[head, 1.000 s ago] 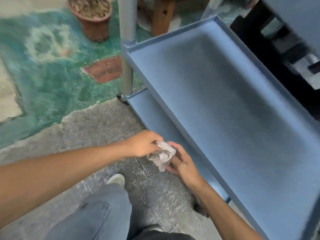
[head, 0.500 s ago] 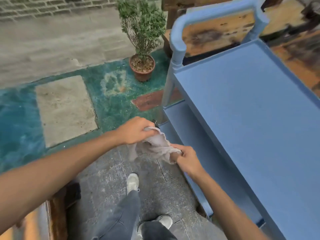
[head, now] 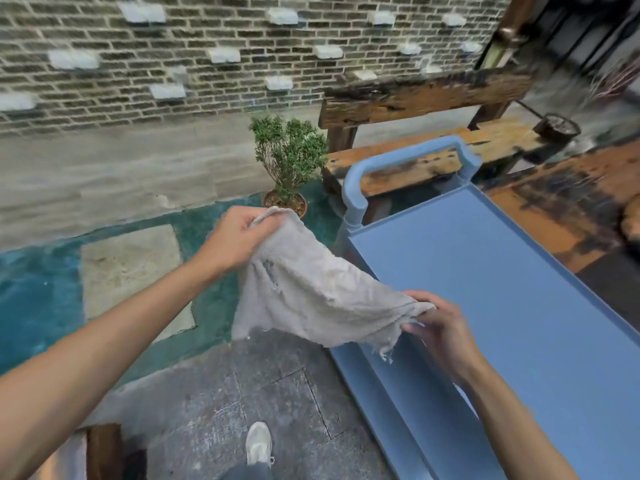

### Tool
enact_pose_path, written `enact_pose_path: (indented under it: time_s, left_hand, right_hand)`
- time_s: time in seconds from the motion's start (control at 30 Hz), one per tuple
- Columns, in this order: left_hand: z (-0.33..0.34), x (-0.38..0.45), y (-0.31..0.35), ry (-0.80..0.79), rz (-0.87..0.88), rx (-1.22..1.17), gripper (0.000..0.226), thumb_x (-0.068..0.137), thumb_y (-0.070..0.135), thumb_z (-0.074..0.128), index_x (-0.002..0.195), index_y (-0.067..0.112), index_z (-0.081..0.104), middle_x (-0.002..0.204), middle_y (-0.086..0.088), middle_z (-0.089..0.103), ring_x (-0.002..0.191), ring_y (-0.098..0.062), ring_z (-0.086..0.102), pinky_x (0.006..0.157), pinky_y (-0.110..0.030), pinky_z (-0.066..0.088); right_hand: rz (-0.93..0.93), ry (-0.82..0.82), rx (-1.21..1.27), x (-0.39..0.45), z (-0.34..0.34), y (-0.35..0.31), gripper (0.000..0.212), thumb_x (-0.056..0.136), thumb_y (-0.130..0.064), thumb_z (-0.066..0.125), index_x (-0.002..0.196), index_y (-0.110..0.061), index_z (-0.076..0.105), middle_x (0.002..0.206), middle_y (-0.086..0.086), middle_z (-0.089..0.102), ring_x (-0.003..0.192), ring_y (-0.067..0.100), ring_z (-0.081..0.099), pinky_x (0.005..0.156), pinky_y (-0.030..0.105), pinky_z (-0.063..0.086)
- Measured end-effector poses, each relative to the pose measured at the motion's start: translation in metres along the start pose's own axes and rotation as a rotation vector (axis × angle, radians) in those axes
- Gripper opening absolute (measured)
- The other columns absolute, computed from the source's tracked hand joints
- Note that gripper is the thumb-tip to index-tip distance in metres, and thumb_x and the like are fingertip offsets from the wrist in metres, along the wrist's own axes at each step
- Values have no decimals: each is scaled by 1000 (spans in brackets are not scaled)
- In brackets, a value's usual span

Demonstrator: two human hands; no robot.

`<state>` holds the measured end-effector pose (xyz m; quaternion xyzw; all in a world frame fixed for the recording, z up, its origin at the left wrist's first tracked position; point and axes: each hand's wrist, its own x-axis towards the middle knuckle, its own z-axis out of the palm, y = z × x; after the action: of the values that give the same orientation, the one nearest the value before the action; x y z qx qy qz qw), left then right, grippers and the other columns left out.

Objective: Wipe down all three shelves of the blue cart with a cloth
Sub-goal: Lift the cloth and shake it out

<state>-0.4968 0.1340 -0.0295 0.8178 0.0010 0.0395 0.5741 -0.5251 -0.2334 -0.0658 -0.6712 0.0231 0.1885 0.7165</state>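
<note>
Standing beside the blue cart point(head: 519, 306), with a grey, frayed cloth point(head: 311, 292) stretched in the air between both hands. Left hand point(head: 235, 242) raised, fingers curled round one upper corner of the cloth, pinching it firmly. Right hand point(head: 440, 327) lower and nearer the cart, fingertips and thumb pinching the opposite corner. Cloth hanging open between them, above the paved floor point(head: 242, 393) and just over the near rim of the cart, not touching any shelf. Some dark smudges visible on the fabric, so probably used already, though not sure on which shelf.

Top shelf point(head: 485, 271) in full view, bare and looking even in colour; impossible to tell from here if wiped or not. Only a strip of a lower shelf point(head: 391, 403) seen below the top one. The third shelf not seen at all. Cart handle point(head: 405, 157) at the far end, in front of a wooden bench point(head: 415, 164), with a potted plant point(head: 289, 157) just to its left by the brick wall point(head: 207, 64).

Judging by the pose: opening or refolding the cloth, not wiping at this moment. Likely somewhere in the middle of the task, or preparing for the top shelf. Still to do, as far as shown: laying the cloth flat on a shelf and passing it over the whole surface, corners and raised rims included.
</note>
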Motion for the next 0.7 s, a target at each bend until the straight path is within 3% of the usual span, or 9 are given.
enact_pose_path:
  time_s: [0.1,0.17,0.23,0.33,0.43,0.53,0.6,0.7]
  left_hand:
    - [-7,14,16,-1,42,-34,60,90,53,58,81,-6,65,76,-33,64,66,-20,54,67,-35,39]
    - [-11,25,25,10,70,-42,64,89,53,59,81,-10,62,81,-40,60,66,-21,53,67,-36,38]
    - [-14,33,29,50,81,-48,67,88,57,60,78,-10,61,75,-37,59,64,-19,52,65,-34,38]
    - [-27,42,19,96,55,-10,68,88,64,59,66,0,52,57,-13,48,52,-16,42,57,-27,33]
    - [-26,47,24,97,93,36,57,88,65,58,53,21,46,49,6,43,42,-8,33,45,-16,31]
    - [-17,54,31,112,84,48,54,91,59,59,50,25,48,53,-2,48,40,-8,33,45,-18,34]
    - [-10,60,34,124,48,-12,54,90,56,61,53,18,50,52,-3,45,42,-12,38,50,-21,41]
    - [-8,73,30,235,-80,-46,55,86,50,66,69,-2,62,60,-9,49,52,-15,44,55,-23,39]
  right_hand:
    - [28,-128,104,-1,-2,-26,38,82,-12,56,114,-2,75,117,18,73,108,24,69,85,32,60]
    - [0,-124,-141,1,-3,-34,27,95,-23,65,115,-8,75,115,14,74,107,19,72,90,31,60]
    - [-35,-1,-353,0,-10,-39,21,98,-32,68,106,-17,79,104,7,76,100,15,73,88,28,61]
    - [-21,60,-447,1,-23,-41,22,98,-41,65,106,-28,80,106,-8,77,104,10,72,86,26,60]
    - [-45,119,-416,-2,-44,-50,18,100,-24,64,108,-28,80,112,-4,77,110,13,71,92,27,58]
    - [-56,197,-398,-2,-53,-61,33,92,-3,63,104,-29,80,106,-2,78,103,14,73,83,23,60]
    - [-37,247,-331,-2,-60,-69,39,88,2,64,107,-29,79,108,-2,78,101,13,72,79,22,58]
    - [100,226,109,1,-69,-75,40,89,0,68,128,-9,68,130,11,70,113,22,68,95,34,57]
